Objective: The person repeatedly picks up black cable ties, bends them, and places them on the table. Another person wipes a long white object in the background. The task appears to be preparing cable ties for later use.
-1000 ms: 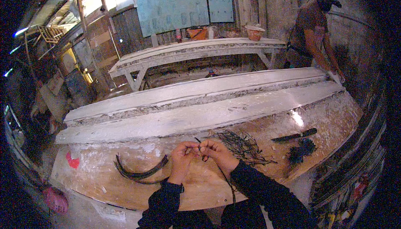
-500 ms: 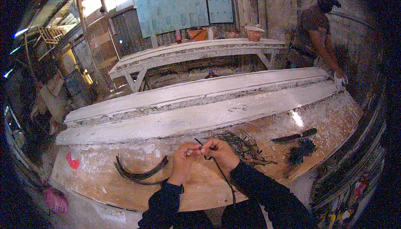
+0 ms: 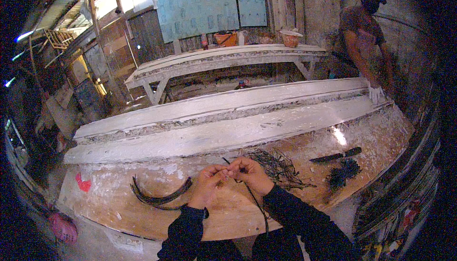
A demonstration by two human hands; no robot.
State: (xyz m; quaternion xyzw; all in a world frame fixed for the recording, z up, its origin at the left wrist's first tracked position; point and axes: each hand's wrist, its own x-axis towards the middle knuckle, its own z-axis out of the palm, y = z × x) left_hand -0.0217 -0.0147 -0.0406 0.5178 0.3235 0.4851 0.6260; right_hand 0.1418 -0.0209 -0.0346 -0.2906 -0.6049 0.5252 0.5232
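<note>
Over the wooden board, my left hand and my right hand meet fingertip to fingertip. Both pinch a thin black strip; its short end pokes up above the fingers and its long tail hangs toward my lap. Exactly how it bends between the fingertips is hidden. Left of my hands lies a curved bunch of black strips. A loose tangle of thin black strips spreads beyond my right hand. Farther right rest a dark knife and a bundle of short black ties.
Long white-coated planks run across the worktable. A red scrap lies at its left end. At the right, a co-worker presses a white cloth on the planks' end. Behind stands another white bench with orange buckets.
The co-worker has leaned in and moved the white cloth leftward along the planks' end. My hands have barely shifted, fingertips still together on the strip.
</note>
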